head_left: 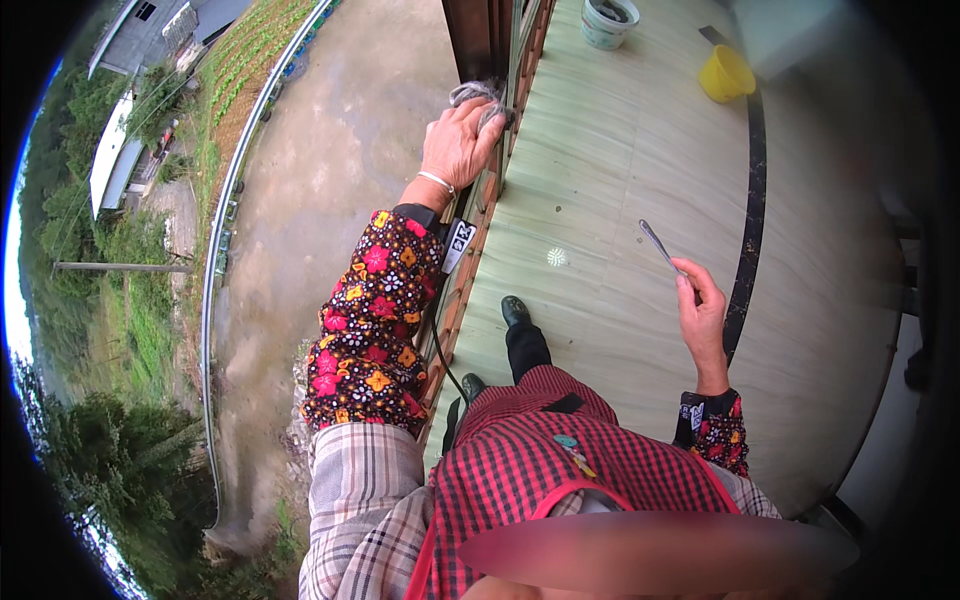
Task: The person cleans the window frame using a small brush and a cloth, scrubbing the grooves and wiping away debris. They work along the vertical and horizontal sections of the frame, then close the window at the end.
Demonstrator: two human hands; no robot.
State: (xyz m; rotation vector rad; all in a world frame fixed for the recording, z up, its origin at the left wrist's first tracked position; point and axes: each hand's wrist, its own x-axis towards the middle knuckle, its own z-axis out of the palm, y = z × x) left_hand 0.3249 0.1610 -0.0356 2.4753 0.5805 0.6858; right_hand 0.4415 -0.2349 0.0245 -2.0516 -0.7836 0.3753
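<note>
My left hand [458, 145] reaches out at the upper middle, its fingers closed over a crumpled grey rag [475, 93]. It presses the rag against the lower part of a dark brown post [478, 40] beside the window frame. On the right, my right hand [703, 315] is raised above the floor. Between its thumb and fingers is a slim metal spoon [657, 241], held by one end with the other pointing up and left. The spoon touches nothing else.
A brown sill with a rail [482, 215] runs along my left side, and a concrete yard [320, 120] lies outside, far below. On the pale floor [620, 150] stand a yellow bucket [727, 74] and a white tub [608, 22]. A small white round piece [557, 257] lies near my foot.
</note>
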